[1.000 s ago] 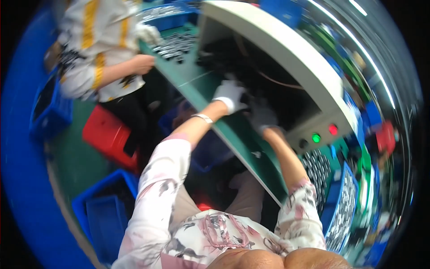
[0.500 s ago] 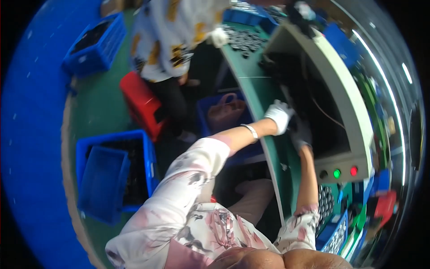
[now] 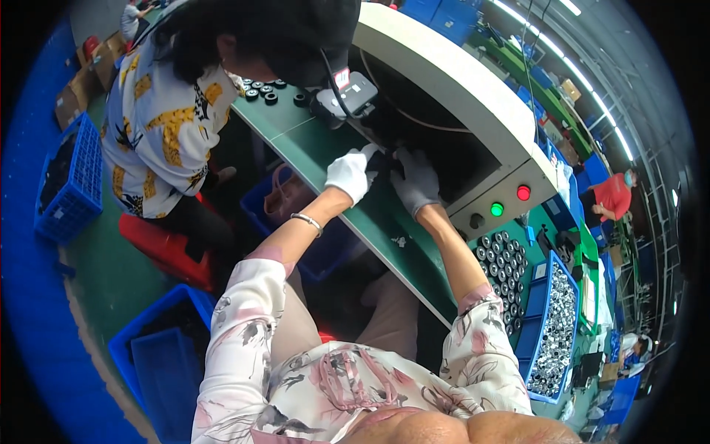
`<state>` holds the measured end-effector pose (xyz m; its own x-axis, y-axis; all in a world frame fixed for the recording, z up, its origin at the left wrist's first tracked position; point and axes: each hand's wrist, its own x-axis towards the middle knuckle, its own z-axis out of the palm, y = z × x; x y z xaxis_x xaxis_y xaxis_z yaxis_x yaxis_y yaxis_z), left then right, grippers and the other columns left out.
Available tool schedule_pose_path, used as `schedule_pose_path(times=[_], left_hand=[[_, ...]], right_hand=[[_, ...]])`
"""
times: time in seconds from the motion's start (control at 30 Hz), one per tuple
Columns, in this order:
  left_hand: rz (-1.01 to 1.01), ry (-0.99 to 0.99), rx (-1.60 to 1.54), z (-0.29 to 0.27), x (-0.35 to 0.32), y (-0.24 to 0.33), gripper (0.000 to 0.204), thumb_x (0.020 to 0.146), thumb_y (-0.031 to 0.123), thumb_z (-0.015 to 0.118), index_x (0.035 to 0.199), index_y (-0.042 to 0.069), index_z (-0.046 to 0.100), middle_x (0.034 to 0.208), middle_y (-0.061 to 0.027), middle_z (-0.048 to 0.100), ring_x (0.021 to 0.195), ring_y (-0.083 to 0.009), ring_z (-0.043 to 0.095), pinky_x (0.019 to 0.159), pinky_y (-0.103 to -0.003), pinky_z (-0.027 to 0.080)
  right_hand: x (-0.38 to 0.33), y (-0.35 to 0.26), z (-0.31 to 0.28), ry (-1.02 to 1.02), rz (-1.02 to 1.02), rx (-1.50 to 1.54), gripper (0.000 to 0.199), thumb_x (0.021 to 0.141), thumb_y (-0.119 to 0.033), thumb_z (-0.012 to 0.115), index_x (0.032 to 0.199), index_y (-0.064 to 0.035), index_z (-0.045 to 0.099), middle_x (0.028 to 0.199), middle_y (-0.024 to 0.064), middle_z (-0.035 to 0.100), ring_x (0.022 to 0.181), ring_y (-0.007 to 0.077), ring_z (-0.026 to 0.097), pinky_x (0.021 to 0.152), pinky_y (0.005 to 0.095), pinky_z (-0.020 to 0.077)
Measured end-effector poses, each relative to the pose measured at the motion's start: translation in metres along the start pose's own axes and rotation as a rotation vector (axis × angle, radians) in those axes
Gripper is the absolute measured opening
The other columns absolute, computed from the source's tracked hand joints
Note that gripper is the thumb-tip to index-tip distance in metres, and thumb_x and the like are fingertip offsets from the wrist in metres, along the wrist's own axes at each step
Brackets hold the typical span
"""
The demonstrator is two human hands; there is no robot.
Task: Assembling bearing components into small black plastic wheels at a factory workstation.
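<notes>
Both gloved hands meet at the mouth of the white machine housing [image 3: 473,96], over the green bench [image 3: 384,222]. The left hand [image 3: 349,175] and right hand [image 3: 416,181] pinch a small dark part [image 3: 384,161] between them; how tightly, I cannot tell. On the housing's front sit 2 round lamps, green [image 3: 496,209] and red [image 3: 523,193]. A blue bin of silvery rings [image 3: 556,325] stands at the right, with black rings [image 3: 503,255] laid out beside it.
</notes>
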<state>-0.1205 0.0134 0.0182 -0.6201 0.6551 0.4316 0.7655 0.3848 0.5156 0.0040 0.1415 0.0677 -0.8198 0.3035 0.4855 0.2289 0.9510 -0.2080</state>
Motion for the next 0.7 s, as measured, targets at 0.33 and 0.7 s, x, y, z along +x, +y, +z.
schedule_pose_path(times=[0.33, 0.7], left_hand=[[0.003, -0.054, 0.069, -0.039, -0.007, 0.014, 0.058, 0.080, 0.027, 0.077, 0.133, 0.017, 0.055, 0.101, -0.0166, 0.067, 0.089, -0.0390, 0.068, 0.075, -0.048, 0.056], [0.073, -0.049, 0.124, -0.049, -0.004, 0.020, 0.053, 0.082, 0.029, 0.076, 0.128, 0.013, 0.057, 0.098, -0.0173, 0.066, 0.086, -0.0386, 0.068, 0.072, -0.047, 0.056]], right_hand=[[0.113, -0.034, -0.017, 0.113, -0.180, -0.325, 0.025, 0.089, -0.014, 0.056, 0.112, -0.0078, 0.062, 0.112, 0.0155, 0.058, 0.107, 0.0361, 0.059, 0.083, 0.0462, 0.0553], [0.117, -0.022, 0.004, -0.012, -0.261, -0.118, 0.031, 0.090, -0.013, 0.057, 0.119, -0.0102, 0.068, 0.121, 0.0152, 0.062, 0.115, 0.0335, 0.059, 0.099, 0.0451, 0.0483]])
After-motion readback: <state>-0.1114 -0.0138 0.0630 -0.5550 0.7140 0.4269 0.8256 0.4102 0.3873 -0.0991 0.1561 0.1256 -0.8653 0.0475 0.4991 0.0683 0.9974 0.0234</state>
